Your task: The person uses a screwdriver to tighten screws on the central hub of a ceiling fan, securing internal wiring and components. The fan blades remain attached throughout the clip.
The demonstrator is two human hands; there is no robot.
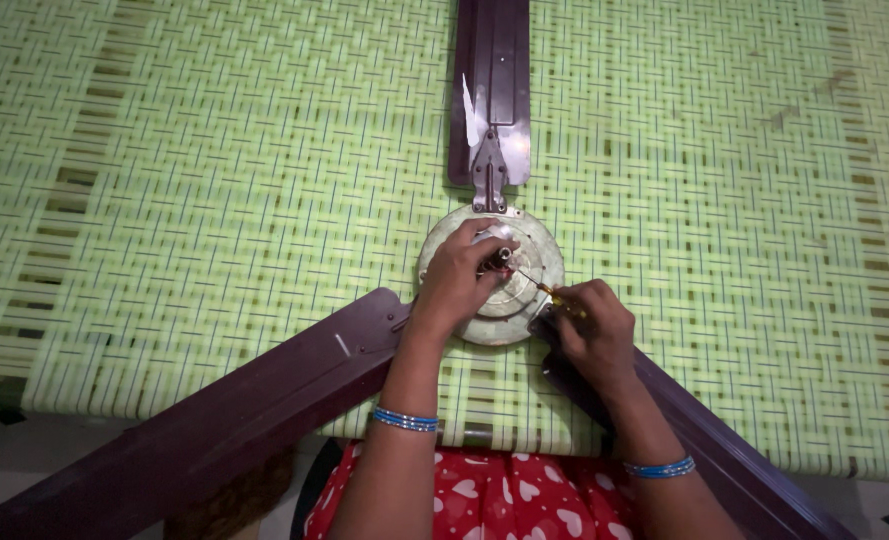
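Two hands meet over the round metal motor housing of a ceiling fan lying on a green woven cot. The left hand rests on the housing's middle, fingers curled around the short central shaft. The right hand, just to the right and nearer, is closed on a yellow-handled screwdriver, whose long axis slants up and left so the tip points toward the shaft, close to the left fingers. Three dark maroon blades spread from the housing: one runs far, one near-left, and one near-right, under the right forearm. Blue bangles circle both wrists.
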